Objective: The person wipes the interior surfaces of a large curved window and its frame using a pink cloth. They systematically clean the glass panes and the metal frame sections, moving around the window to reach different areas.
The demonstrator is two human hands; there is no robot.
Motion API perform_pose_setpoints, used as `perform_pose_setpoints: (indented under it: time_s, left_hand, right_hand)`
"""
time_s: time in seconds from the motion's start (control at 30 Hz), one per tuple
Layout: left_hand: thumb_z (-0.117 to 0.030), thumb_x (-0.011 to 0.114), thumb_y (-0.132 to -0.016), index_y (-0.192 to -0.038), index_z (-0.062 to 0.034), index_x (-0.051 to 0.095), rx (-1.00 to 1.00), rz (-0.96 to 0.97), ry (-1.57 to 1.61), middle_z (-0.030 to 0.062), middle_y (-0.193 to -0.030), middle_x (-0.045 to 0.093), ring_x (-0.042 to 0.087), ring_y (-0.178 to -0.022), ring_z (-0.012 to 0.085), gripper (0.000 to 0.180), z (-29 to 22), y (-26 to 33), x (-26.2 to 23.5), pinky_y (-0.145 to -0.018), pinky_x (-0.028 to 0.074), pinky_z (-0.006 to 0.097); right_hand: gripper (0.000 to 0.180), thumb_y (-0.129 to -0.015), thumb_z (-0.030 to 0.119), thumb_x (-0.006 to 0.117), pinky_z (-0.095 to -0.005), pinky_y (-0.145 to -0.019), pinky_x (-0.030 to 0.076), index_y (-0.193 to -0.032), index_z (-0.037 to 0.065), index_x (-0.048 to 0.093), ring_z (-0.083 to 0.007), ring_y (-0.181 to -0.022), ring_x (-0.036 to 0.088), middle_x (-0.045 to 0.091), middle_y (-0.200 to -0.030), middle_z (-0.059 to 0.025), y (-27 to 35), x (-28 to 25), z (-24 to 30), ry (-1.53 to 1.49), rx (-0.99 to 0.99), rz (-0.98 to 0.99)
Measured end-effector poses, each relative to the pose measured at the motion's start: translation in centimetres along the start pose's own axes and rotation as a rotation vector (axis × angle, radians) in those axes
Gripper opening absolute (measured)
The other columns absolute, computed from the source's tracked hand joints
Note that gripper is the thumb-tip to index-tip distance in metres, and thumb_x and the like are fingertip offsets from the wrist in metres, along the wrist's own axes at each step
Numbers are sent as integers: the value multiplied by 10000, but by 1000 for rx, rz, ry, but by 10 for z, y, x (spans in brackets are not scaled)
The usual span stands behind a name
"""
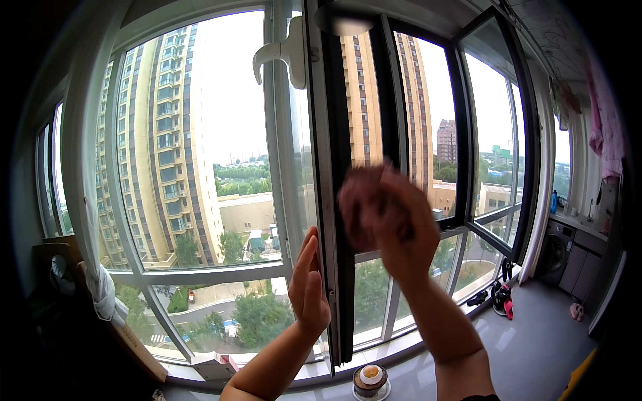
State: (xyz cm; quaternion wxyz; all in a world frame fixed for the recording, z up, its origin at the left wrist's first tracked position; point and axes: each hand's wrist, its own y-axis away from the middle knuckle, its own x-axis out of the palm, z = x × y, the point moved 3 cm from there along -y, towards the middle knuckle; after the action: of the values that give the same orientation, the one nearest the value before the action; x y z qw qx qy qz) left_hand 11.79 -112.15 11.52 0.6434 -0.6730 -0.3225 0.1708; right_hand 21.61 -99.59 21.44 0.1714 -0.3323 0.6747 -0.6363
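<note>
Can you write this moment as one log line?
left hand: flat on window sash edge | right hand: blurred, by open window | handle: untouched

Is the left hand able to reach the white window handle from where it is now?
Probably yes: the left hand lies flat by the sash frame, and nothing blocks the way up to the white window handle.

Window sill (pixel 428 347): round candle jar (pixel 370 379) near open sash foot; small box (pixel 215 366) further left.
</note>
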Motion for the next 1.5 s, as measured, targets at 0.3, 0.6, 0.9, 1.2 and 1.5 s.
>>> perform_pose_setpoints:
  time_s: [0.3, 0.6, 0.9, 1.2, 1.5]
  left_hand:
    - [-280, 335, -1061, -1410, 56, 441, 91, 26, -279, 253, -1525, 357, 311, -1452, 331, 496, 8, -2, 14, -1191, 255, 442]
    - [-286, 385, -1048, -1387, 52, 480, 64, 18, -279, 245, -1526, 366, 292, -1462, 341, 488, -2, -5, 17, -1193, 226, 468]
    - [-216, 422, -1029, -1391, 70, 462, 72, 26, -221, 262, -1531, 346, 273, -1468, 349, 462, -4, 0, 0, -1195, 222, 468]
    - [-231, 393, -1046, -1416, 50, 413, 42, -69, -135, 266, -1519, 355, 328, -1440, 345, 465, 12, 14, -17, -1177, 252, 441]
    - [-198, 394, -1053, -1433, 42, 410, -266, -68, 38, 220, -1477, 441, 392, -1406, 280, 450, 12, 70, -36, -1166, 270, 406]
  right_hand:
    - [170, -740, -10, 657, -341, -890, 551, -835, 92, 754, -205, -944, 675, 708, -1014, -39, -171, 89, -26, 108, -591, 302]
    - [146, -836, 3, 586, -315, -681, 559, -937, 52, 680, -199, -741, 690, 701, -842, -98, -231, 83, 14, 302, -677, 292]
    - [120, -792, 38, 704, -383, -963, 495, -904, 78, 722, -163, -867, 662, 712, -829, -36, -97, 82, 20, 333, -734, 658]
    - [255, -792, 5, 583, -361, -811, 490, -993, 124, 685, -199, -954, 655, 693, -978, -70, -86, 70, -4, 335, -497, 524]
    - [251, -737, 138, 794, -371, -861, 513, -968, 85, 712, -264, -994, 646, 678, -1051, -74, 253, -22, 64, 63, 67, 814]
